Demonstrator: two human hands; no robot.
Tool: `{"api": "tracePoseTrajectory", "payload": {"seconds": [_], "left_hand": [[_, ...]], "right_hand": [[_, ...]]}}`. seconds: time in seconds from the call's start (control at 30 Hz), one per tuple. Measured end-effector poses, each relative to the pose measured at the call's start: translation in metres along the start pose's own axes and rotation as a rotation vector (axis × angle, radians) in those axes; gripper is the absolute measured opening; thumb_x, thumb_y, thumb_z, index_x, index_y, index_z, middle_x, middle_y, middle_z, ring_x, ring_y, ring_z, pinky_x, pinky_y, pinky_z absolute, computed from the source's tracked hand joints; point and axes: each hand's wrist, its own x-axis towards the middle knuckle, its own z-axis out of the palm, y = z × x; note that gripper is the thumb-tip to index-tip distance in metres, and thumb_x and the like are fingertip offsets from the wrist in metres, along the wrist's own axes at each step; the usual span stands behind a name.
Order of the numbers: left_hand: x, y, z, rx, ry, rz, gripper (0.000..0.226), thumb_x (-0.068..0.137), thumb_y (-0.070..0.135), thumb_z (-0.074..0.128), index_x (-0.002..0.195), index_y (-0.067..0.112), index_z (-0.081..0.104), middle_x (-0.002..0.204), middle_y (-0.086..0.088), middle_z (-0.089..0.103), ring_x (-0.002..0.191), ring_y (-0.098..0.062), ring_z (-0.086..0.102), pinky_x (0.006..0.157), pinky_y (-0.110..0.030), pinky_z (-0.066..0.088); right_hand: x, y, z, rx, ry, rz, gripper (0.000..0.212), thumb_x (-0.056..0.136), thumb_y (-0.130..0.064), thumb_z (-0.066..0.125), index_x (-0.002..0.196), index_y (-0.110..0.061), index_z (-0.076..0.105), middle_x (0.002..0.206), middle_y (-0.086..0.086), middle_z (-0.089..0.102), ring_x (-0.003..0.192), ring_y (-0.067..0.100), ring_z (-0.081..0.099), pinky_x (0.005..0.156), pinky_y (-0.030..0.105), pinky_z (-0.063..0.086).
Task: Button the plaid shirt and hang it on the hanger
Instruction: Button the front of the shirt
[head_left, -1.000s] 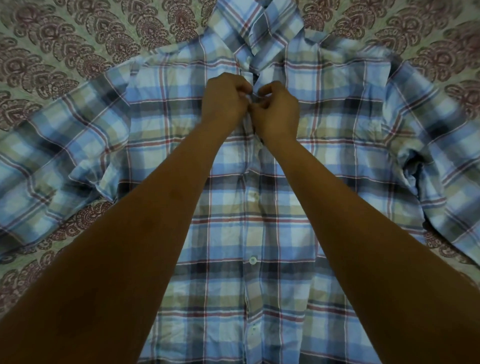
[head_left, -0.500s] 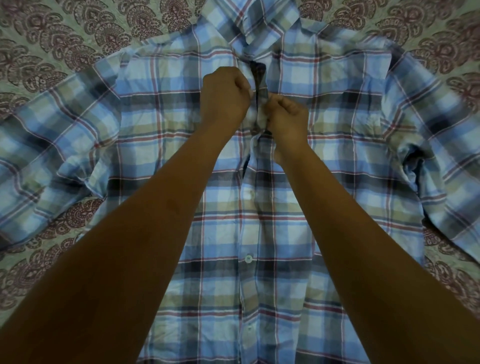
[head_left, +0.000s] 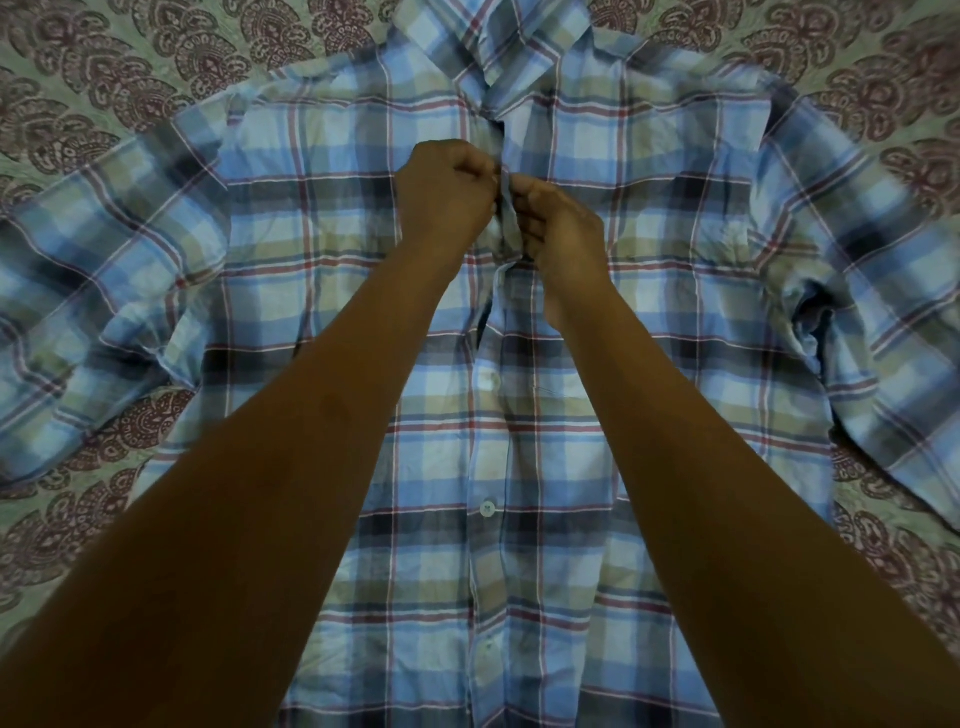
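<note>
Shirt flat on paisley sheet | left hand curled tight, pinching the placket near collar | right hand pinching it too | lower buttons done

The plaid shirt — blue, olive, white, thin red lines, white buttons — lies on a green-and-maroon paisley bedspread.

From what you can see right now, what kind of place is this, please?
Probably a home, perhaps a bed. The plaid shirt lies spread flat on a paisley-printed cloth like a bedspread, and the left hand and right hand pinch its front edges. No walls or furniture show.
</note>
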Motion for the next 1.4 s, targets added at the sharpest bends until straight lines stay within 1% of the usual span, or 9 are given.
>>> {"api": "tracePoseTrajectory", "payload": {"seconds": [0.13, 0.27, 0.37, 0.5, 0.63, 0.8, 0.97, 1.17, 1.4], "left_hand": [[-0.003, -0.003, 0.000, -0.069, 0.020, -0.033, 0.027, 0.081, -0.002, 0.060, 0.063, 0.019, 0.059, 0.073, -0.003, 0.064, 0.081, -0.028, 0.068, 0.075, -0.040, 0.059], [-0.006, -0.005, -0.002, -0.136, -0.018, -0.109, 0.029, 0.080, -0.006, 0.054, 0.063, 0.017, 0.059, 0.071, -0.008, 0.064, 0.078, -0.031, 0.067, 0.075, -0.043, 0.059], [-0.007, -0.008, -0.003, -0.263, -0.054, -0.219, 0.019, 0.083, 0.001, 0.053, 0.067, 0.009, 0.060, 0.083, -0.024, 0.066, 0.077, -0.035, 0.064, 0.077, -0.048, 0.058], [-0.009, -0.009, -0.005, -0.414, -0.118, -0.244, 0.011, 0.085, 0.006, 0.062, 0.074, 0.009, 0.063, 0.077, -0.013, 0.066, 0.072, -0.024, 0.064, 0.066, -0.029, 0.057], [-0.003, -0.009, -0.001, -0.434, -0.081, -0.305, 0.016, 0.085, 0.006, 0.063, 0.070, 0.012, 0.063, 0.075, -0.011, 0.065, 0.075, -0.025, 0.064, 0.067, -0.029, 0.057], [-0.002, -0.014, 0.002, -0.386, -0.060, -0.255, 0.021, 0.089, 0.009, 0.057, 0.070, 0.018, 0.059, 0.072, -0.005, 0.064, 0.070, -0.021, 0.061, 0.063, -0.027, 0.056], [-0.002, -0.013, -0.003, -0.363, -0.098, -0.267, 0.021, 0.090, 0.009, 0.049, 0.073, 0.018, 0.059, 0.083, -0.009, 0.066, 0.079, -0.024, 0.065, 0.077, -0.036, 0.056], [-0.005, -0.011, -0.005, -0.302, -0.095, -0.190, 0.032, 0.082, -0.008, 0.045, 0.076, 0.018, 0.063, 0.081, -0.010, 0.067, 0.079, -0.026, 0.065, 0.068, -0.036, 0.058], [0.002, -0.014, 0.003, 0.007, -0.015, 0.026, 0.013, 0.074, 0.003, 0.068, 0.074, 0.016, 0.067, 0.080, -0.005, 0.068, 0.079, -0.019, 0.068, 0.073, -0.030, 0.058]], "right_hand": [[0.006, 0.004, 0.006, -0.049, 0.087, -0.047, 0.012, 0.088, -0.007, 0.058, 0.082, -0.009, 0.069, 0.084, 0.012, 0.067, 0.079, 0.023, 0.063, 0.082, 0.037, 0.053], [0.009, 0.012, 0.014, -0.151, 0.175, -0.133, 0.011, 0.080, -0.009, 0.068, 0.072, -0.016, 0.067, 0.080, 0.010, 0.070, 0.081, 0.028, 0.067, 0.081, 0.046, 0.056], [0.008, 0.022, 0.024, -0.273, 0.283, -0.228, 0.012, 0.079, -0.015, 0.070, 0.073, -0.022, 0.063, 0.078, 0.001, 0.069, 0.077, 0.019, 0.067, 0.077, 0.043, 0.056], [0.003, 0.031, 0.032, -0.363, 0.407, -0.363, 0.004, 0.084, -0.020, 0.066, 0.086, -0.018, 0.064, 0.077, -0.007, 0.065, 0.069, 0.008, 0.061, 0.067, 0.030, 0.053], [0.004, 0.034, 0.035, -0.407, 0.441, -0.390, 0.007, 0.086, -0.024, 0.064, 0.090, -0.018, 0.066, 0.080, -0.006, 0.068, 0.067, 0.006, 0.060, 0.064, 0.028, 0.052], [0.005, 0.035, 0.034, -0.413, 0.421, -0.379, 0.007, 0.084, -0.025, 0.066, 0.088, -0.019, 0.066, 0.084, -0.004, 0.070, 0.071, 0.008, 0.062, 0.069, 0.032, 0.055], [0.003, 0.033, 0.025, -0.437, 0.347, -0.407, 0.018, 0.084, -0.021, 0.064, 0.099, -0.010, 0.066, 0.096, 0.003, 0.068, 0.076, 0.009, 0.060, 0.076, 0.031, 0.054], [0.000, 0.020, 0.011, -0.799, 0.078, -0.427, 0.049, 0.075, -0.030, 0.073, 0.116, -0.012, 0.051, 0.118, 0.005, 0.053, 0.081, 0.012, 0.057, 0.069, 0.030, 0.048], [0.007, 0.008, -0.003, -0.657, 0.145, -0.359, 0.013, 0.087, -0.019, 0.055, 0.090, -0.007, 0.061, 0.076, 0.002, 0.057, 0.072, 0.015, 0.053, 0.067, 0.032, 0.045]]}}
